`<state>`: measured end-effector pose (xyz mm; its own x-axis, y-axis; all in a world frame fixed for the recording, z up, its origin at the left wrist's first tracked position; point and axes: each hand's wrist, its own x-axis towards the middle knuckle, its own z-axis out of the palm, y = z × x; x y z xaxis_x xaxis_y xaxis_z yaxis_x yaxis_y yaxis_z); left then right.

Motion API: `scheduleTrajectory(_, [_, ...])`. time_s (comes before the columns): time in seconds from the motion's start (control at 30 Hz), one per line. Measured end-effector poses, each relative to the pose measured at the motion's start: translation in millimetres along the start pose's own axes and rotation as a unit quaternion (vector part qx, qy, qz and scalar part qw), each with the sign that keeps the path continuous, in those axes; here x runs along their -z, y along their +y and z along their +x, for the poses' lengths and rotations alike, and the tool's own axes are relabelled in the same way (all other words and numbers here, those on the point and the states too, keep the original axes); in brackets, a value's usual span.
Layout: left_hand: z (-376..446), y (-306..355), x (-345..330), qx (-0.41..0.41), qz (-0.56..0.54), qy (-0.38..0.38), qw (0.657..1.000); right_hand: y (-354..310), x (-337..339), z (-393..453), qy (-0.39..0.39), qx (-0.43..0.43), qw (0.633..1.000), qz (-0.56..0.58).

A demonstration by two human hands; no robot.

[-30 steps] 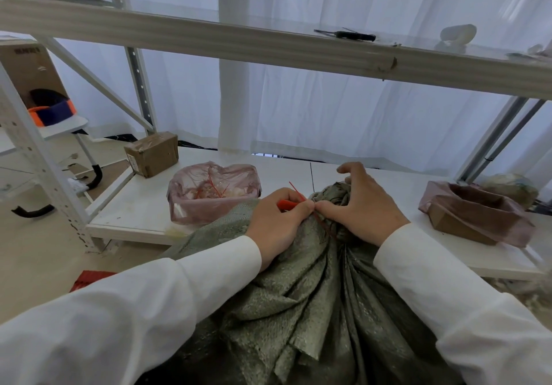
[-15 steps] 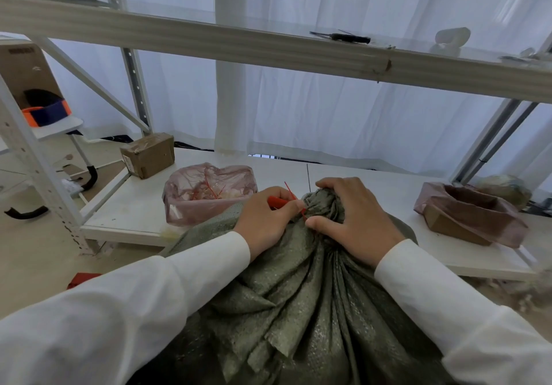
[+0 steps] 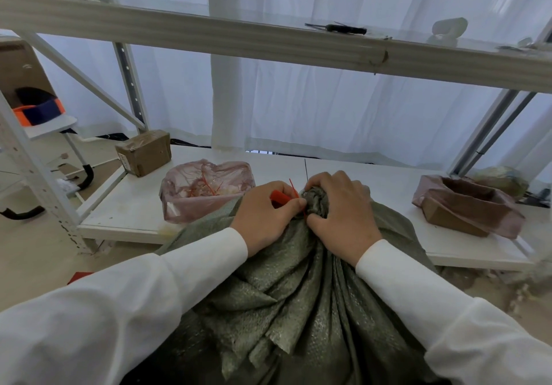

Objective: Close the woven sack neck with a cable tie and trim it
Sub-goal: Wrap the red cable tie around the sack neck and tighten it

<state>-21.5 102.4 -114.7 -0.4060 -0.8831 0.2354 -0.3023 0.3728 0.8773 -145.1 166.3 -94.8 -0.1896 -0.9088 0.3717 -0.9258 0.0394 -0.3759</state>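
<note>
Both forearms, in white sleeves, extend forward and converge on the gathered neck (image 3: 316, 202) of the green woven sack (image 3: 298, 295), which stands against the front edge of the low white shelf (image 3: 125, 205).

Right hand (image 3: 340, 214): palm down, wrist slightly raised. The fingers curl over the top of the bunched neck and the thumb presses in from the near side, so the hand is clenched around the fabric.

Left hand (image 3: 265, 214): knuckles up, set just left of the neck. The thumb and forefinger are pinched together at the neck, touching the red cable tie (image 3: 294, 189). The thin tail of the tie projects upward between the two hands; a short red length also shows below the pinch. A red object (image 3: 279, 197) is tucked under the curled fingers; what it is cannot be told.

Whether the tie fully encircles the neck cannot be told.

On the shelf, a pink plastic bag (image 3: 206, 187) lies behind the left hand, and a small cardboard box (image 3: 145, 153) stands further left.
</note>
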Motion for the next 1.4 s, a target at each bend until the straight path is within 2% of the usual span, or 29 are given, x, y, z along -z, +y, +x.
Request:
scheduleTrajectory(0.17, [-0.6, -2.4, -2.6, 0.079, -0.081, 0.018, 0.993, 4.2, 0.9, 1.5, -0.008, 0.03, 0.999, 0.026])
scheduleTrajectory(0.23, [-1.4, -1.7, -2.9, 0.093, -0.107, 0.01, 0.99, 11.8, 11.6, 7.0, -0.066, 0.01, 0.995, 0.079])
scheduleTrajectory(0.3, [-2.4, -0.5, -3.1, 0.088, -0.112, -0.007, 0.99, 18.2, 28.5, 11.1, -0.138, -0.044, 0.975, 0.17])
scheduleTrajectory(0.37, [-1.9, 0.3, -2.4, 0.087, -0.119, -0.02, 0.989, 22.0, 38.1, 11.7, -0.157, -0.077, 0.962, 0.21])
scheduleTrajectory(0.43, [-1.0, 0.0, -2.1, 0.092, -0.132, -0.029, 0.987, 20.1, 34.7, 9.7, -0.127, -0.078, 0.974, 0.173])
scheduleTrajectory(0.57, [0.5, -4.0, -2.3, 0.114, -0.146, -0.033, 0.982, 6.5, 12.3, 7.2, -0.043, -0.028, 0.997, 0.061])
scheduleTrajectory(0.63, [2.3, -5.0, 0.1, 0.129, -0.153, -0.036, 0.979, 2.6, 8.8, 7.8, -0.037, -0.011, 0.999, 0.027])
scheduleTrajectory(0.7, [4.5, -5.0, 2.5, 0.13, -0.154, -0.044, 0.979, -0.3, 11.3, 7.3, -0.019, 0.017, 0.998, -0.054])
scheduleTrajectory(0.73, [5.9, -4.5, 3.7, 0.125, -0.154, -0.042, 0.979, -1.8, 13.0, 7.0, 0.017, 0.053, 0.993, -0.106])
scheduleTrajectory(0.8, [7.8, -3.1, 5.6, 0.118, -0.159, -0.038, 0.979, -9.4, 19.0, 6.4, 0.089, 0.1, 0.982, -0.137])
scheduleTrajectory(0.93, [7.6, -1.9, 6.5, 0.121, -0.178, -0.041, 0.976, -14.7, 14.7, 3.8, 0.045, 0.074, 0.987, -0.134])
scheduleTrajectory(1.1, [7.8, -3.1, 6.1, 0.117, -0.183, -0.038, 0.975, -17.2, 1.3, 3.8, 0.06, 0.058, 0.986, -0.145])
scheduleTrajectory(1.27, [7.7, -4.5, 5.2, 0.111, -0.188, -0.039, 0.975, -17.2, 1.8, 6.5, 0.028, 0.045, 0.987, -0.151])
scheduleTrajectory(1.4, [10.9, -3.8, 4.8, 0.144, -0.254, -0.04, 0.956, -12.1, 4.6, 6.7, 0.007, 0.02, 0.993, -0.112])
